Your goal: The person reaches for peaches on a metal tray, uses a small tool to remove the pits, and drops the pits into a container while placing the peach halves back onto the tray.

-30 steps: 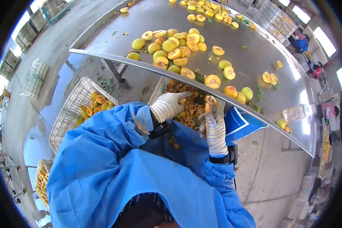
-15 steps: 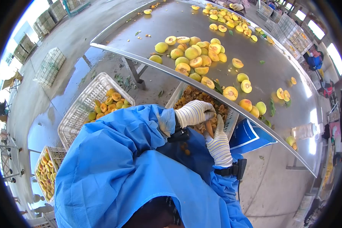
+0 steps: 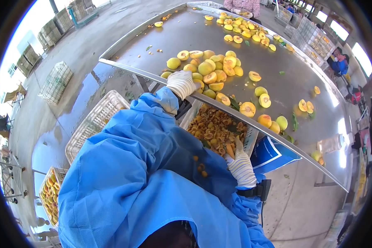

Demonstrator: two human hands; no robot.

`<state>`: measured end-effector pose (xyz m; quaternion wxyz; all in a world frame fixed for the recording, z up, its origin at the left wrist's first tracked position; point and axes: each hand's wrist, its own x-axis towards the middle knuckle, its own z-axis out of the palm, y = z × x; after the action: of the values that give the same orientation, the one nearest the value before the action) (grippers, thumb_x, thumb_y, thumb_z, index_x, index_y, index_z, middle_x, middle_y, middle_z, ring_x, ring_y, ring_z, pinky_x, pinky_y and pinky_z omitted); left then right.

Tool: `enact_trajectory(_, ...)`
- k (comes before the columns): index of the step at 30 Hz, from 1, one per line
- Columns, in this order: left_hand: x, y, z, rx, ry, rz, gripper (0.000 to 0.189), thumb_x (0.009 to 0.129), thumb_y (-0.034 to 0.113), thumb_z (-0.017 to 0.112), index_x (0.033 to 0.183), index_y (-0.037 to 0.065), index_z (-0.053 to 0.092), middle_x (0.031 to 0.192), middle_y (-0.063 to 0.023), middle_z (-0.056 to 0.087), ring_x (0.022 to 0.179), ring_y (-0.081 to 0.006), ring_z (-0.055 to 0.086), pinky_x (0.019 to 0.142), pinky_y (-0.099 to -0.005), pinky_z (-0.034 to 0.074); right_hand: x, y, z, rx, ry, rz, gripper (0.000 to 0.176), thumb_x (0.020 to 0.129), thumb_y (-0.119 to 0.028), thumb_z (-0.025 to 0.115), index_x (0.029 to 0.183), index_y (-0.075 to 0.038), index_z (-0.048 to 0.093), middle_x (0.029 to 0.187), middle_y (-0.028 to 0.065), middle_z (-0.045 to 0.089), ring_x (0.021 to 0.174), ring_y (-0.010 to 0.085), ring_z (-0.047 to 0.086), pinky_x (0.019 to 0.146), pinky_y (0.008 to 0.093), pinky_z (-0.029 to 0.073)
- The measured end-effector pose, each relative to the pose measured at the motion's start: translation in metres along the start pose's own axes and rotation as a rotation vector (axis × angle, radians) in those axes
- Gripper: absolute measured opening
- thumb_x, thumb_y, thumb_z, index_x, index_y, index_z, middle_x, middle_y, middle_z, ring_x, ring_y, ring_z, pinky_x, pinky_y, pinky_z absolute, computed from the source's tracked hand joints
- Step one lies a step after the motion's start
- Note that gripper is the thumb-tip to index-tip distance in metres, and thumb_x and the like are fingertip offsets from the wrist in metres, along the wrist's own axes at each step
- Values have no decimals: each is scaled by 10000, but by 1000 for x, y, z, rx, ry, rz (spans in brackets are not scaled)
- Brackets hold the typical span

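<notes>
My left hand [image 3: 182, 84], in a striped glove, is at the metal table's near edge against the fruit pile [image 3: 219, 68]. Its fingers are curled beside a fruit, and what they hold is hidden. Lower right, my right hand [image 3: 240, 167], also in a striped glove, is closed around a slim orange-brown object [image 3: 230, 151], perhaps a tool handle. It is over the crate [image 3: 252, 138] of small brown-orange pieces [image 3: 213, 126]. Whole and halved yellow fruits lie on the metal table [image 3: 153, 64].
A white crate [image 3: 84, 132] stands to the left, partly behind my sleeve. Farther down, another crate holds fruit [image 3: 51, 196]. A blue printed bag [image 3: 268, 153] hangs or stands under the table edge. A person [image 3: 244, 6] is at the table's far side.
My left hand has moved from beside my right hand up and left to the fruit at the table edge. My right hand has shifted slightly down, still with the orange-brown object.
</notes>
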<state>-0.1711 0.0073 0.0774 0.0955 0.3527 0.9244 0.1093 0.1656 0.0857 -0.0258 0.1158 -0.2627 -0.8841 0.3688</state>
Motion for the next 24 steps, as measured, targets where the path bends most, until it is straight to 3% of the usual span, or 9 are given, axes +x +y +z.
enact_trajectory(2,15,-5,4,1,-48,-24,678,795,601,665,1106,-2,633,1014,-195,693,971,-330,664,838,-420,509,1,-8,-5,-19,-30,21,714,839,-218,622,1455,-14,325,924,221,635,658,280,621,602,361,516)
enact_trajectory(5,28,2,11,29,-65,17,679,793,590,674,1126,1,606,1024,-189,690,979,-332,660,836,-421,507,4,-13,-8,-89,-60,3,758,827,-286,643,1443,20,325,885,301,627,794,405,651,751,428,509)
enact_trajectory(8,18,7,15,-61,-39,127,627,793,509,686,1157,12,574,1036,-183,684,977,-328,661,849,-398,509,5,-19,-9,-68,-78,6,735,837,-314,651,1416,29,356,928,310,633,867,416,653,788,427,507)
enact_trajectory(11,9,7,28,-382,96,234,465,771,320,772,1093,44,582,945,-163,670,885,-306,665,783,-375,515,4,-17,-6,-119,-15,-79,658,865,-285,642,1396,13,391,899,242,649,748,342,666,693,388,526)
enact_trajectory(14,13,5,51,-908,292,313,404,778,237,777,1076,55,573,914,-102,648,893,-266,661,721,-349,516,1,-33,-13,348,-126,127,573,895,-229,626,1384,-15,417,838,132,639,617,208,627,563,310,507)
enact_trajectory(15,2,10,50,-1336,133,283,331,809,189,753,1061,73,574,946,-50,628,938,-230,654,721,-328,545,-3,-49,-18,475,-86,137,538,923,-199,613,1398,-43,413,791,53,602,561,101,565,485,238,463)
enact_trajectory(18,-57,40,37,-2264,-274,193,329,810,147,745,1092,86,588,1029,-78,638,949,-231,650,788,-341,570,-9,-67,-22,753,-5,127,501,935,-197,606,1392,-80,438,821,27,605,552,79,536,488,222,448)
enact_trajectory(19,-68,41,49,-2350,-386,150,333,826,147,725,1121,75,588,1067,-93,638,969,-238,654,874,-378,581,-10,-67,-21,825,0,94,529,948,-237,599,1419,-85,413,805,20,600,542,62,518,476,206,439)
enact_trajectory(24,-116,65,87,-2189,-359,-73,313,875,346,672,1059,95,638,971,-61,675,831,-198,644,670,-308,523,-10,-74,-14,812,79,-4,423,978,-218,558,1361,-74,450,773,5,571,532,31,482,467,185,386)
